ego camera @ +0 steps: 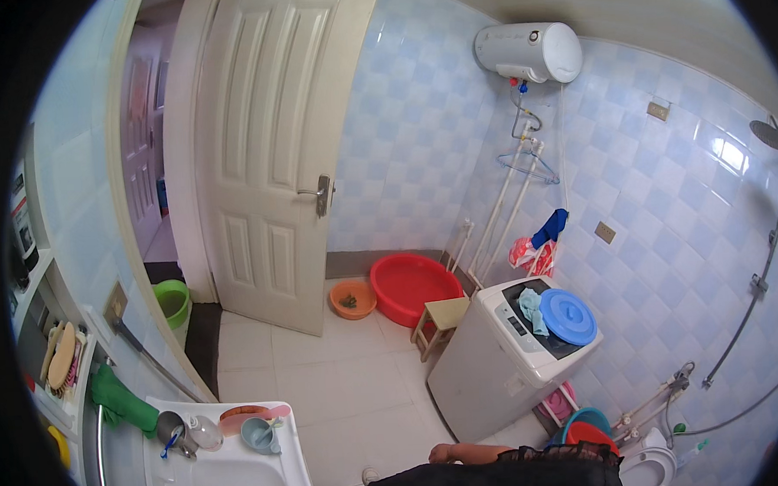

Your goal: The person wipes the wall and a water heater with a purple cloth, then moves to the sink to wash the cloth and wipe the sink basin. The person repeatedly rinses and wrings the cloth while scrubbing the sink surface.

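My right hand [440, 454] is low in the middle of the view, close to the front of my black clothing [484, 480]. Its fingers look curled, but whether they hold anything cannot be made out. My left hand is out of view. At lower left is a white washbasin [220, 481]. Along its back edge stand a grey cup [172, 428] with a blue-handled item, a clear pump bottle [205, 433] and a light blue cup [259, 434]. A white washing machine [498, 362] bears a blue plastic lid [568, 316] and a pale green cloth [532, 310].
An off-white door [274, 150] stands ajar beside the doorway. Near it are an orange basin [354, 300], a red tub [414, 287] and a small wooden stool [445, 313]. Coloured basins and a toilet [649, 469] are at lower right; a green cloth [119, 395] hangs left.
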Available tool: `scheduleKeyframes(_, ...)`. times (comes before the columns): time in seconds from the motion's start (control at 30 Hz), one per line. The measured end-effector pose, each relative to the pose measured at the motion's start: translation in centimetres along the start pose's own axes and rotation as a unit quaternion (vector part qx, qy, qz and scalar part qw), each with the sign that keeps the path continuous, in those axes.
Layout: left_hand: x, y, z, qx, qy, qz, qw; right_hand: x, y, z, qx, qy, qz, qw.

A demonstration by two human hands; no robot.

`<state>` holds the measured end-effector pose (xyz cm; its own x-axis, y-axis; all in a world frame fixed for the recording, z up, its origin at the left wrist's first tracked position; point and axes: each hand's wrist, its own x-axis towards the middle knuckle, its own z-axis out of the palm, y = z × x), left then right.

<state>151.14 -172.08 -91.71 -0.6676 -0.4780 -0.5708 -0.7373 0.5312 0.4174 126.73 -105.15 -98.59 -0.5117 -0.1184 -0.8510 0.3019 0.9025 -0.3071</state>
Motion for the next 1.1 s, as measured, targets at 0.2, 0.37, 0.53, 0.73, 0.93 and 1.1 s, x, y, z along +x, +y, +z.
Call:
scheduleKeyframes(0.2, -0.6, 3.5, -3.5, -0.112, 0.222, 0.130, 0.960, -1.7, -0.6, -1.2, 0.070, 0.025, 0.053, 0.996)
scheduleKeyframes(0.37, 2.9, 4.0, -6.1, -0.321, 0.233, 0.093, 0.913, -0.1, 0.9, -0.8, -0.024, -0.001, 0.005, 1.000)
scheduleKeyframes(0.53, 5.6, 3.6, -7.6, -0.224, 0.247, 0.127, 0.934, 1.9, 1.8, -0.8, -0.097, -0.040, -0.058, 0.993)
scheduleKeyframes(0.73, 1.7, 5.0, -9.2, -0.068, 0.194, 0.112, 0.972, 0.6, 0.3, -1.6, -0.059, -0.019, -0.009, 0.998)
scheduleKeyframes(0.93, -3.7, 4.2, -5.7, 0.166, 0.140, 0.033, 0.976, -0.4, -1.1, -1.9, -0.074, 0.003, -0.003, 0.997)
scheduleKeyframes(1.1, -6.1, 4.2, -0.9, 0.195, 0.243, 0.048, 0.949, 0.6, -1.2, -2.9, -0.114, -0.008, -0.013, 0.993)
